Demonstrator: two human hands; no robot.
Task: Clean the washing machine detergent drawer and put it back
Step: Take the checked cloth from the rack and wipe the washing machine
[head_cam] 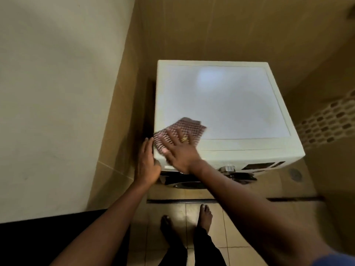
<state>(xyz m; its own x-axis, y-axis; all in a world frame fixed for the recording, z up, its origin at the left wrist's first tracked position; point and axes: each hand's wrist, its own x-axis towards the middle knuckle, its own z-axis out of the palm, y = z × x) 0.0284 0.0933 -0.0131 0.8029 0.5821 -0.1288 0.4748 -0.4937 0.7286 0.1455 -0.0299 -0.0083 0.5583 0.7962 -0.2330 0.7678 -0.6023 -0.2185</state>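
With the right hand flat and open on the checked cloth atop the washing machine, and the left hand loosely open at its front-left corner, where the drawer sits hidden, free 1 hand to pull squarely.

Head view, steeply downward, close over washing machine

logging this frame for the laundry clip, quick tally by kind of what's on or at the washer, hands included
washing machine: 1
checked cloth: 1
control dial: 1
hands: 2, left hand at the front left corner, right hand flat on the cloth
total: 5
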